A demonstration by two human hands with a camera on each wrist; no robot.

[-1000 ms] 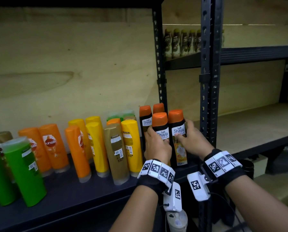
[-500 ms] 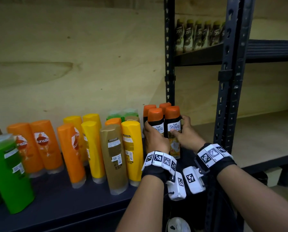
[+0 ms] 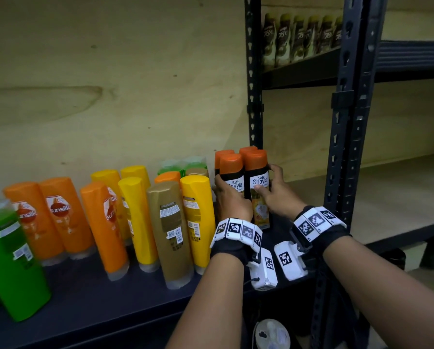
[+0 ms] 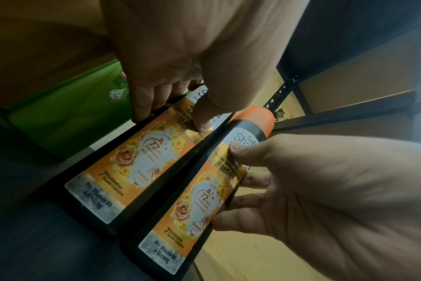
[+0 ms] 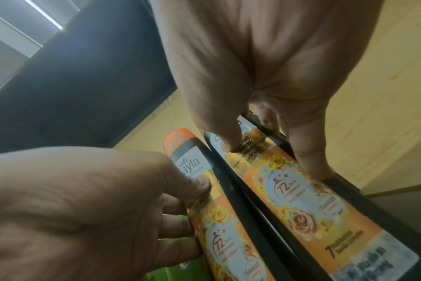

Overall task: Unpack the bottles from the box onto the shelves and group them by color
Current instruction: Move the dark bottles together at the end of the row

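Orange-capped black Shayla bottles (image 3: 246, 182), tall with glossy labels, stand clustered at the dark shelf's (image 3: 85, 298) right end. Left hand (image 3: 232, 205) curls around the front left one; right hand (image 3: 277, 195) wraps the front right, thumb on its label.

a dark shelf (image 3: 90, 306) runs along a plywood back wall. standing upright on it, from left to right: green bottles (image 3: 12, 260), orange sunsilk bottles (image 3: 57, 217), yellow bottles (image 3: 135, 217), a gold bottle (image 3: 170, 233), then four black bottles with orange caps (image 3: 256, 182) bunched beside the dark metal upright (image 3: 253, 96). a higher shelf (image 3: 311, 69) to the right carries a row of dark bottles (image 3: 301, 36).
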